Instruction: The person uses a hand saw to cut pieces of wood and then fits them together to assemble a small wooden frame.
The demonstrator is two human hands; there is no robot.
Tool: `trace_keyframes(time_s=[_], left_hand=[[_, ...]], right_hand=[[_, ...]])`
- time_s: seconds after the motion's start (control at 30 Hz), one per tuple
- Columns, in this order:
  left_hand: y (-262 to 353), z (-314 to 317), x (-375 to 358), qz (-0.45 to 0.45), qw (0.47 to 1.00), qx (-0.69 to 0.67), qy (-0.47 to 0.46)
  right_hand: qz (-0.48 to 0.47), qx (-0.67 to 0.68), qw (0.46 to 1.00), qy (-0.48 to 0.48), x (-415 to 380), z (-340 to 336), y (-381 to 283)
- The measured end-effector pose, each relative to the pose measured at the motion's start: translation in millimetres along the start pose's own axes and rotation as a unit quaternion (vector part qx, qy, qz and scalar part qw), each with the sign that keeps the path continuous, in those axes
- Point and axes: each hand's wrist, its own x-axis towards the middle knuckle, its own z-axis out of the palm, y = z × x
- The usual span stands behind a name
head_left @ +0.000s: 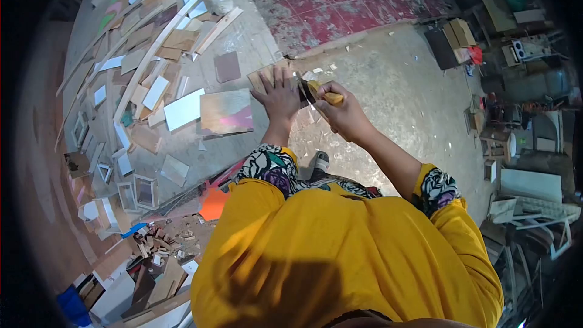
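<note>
My left hand (280, 98) lies flat with spread fingers on a small wooden board (260, 79) at the table's edge. Close beside it, my right hand (346, 115) is closed around the yellow handle of a hand saw (332, 98). The saw's dark blade, seen nearly edge-on, runs along the right end of the board; whether its teeth are in the wood I cannot make out. To the left of my left hand lie a square panel (226, 112) with a pink patch, a white panel (184, 110) and a small brownish square piece (227, 67).
Many wood offcuts and long strips (164, 42) cover the left of the worktable (258, 30). Wood chips dot the concrete floor (388, 103). Boxes (460, 33), boards and frames (562, 237) line the right side. Scrap pieces (161, 246) heap at lower left.
</note>
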Motion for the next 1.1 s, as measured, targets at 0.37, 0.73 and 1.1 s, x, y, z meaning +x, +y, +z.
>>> trace_keyframes(time_s=[0.37,0.73,1.1], left_hand=[[-0.2,5.9,-2.0,0.009,0.999,0.016,0.034],[-2.2,7.1,-5.7,0.024,0.996,-0.004,0.087],[-4.0,6.1,-3.7,0.014,0.998,-0.027,0.05]], right_hand=[[-0.007,0.016,1.0,-0.01,-50.3,-30.5,-9.4],[-0.053,0.016,0.998,0.013,18.4,-9.6,91.9],[-0.072,0.034,0.995,0.064,-57.9,-71.1,101.9]])
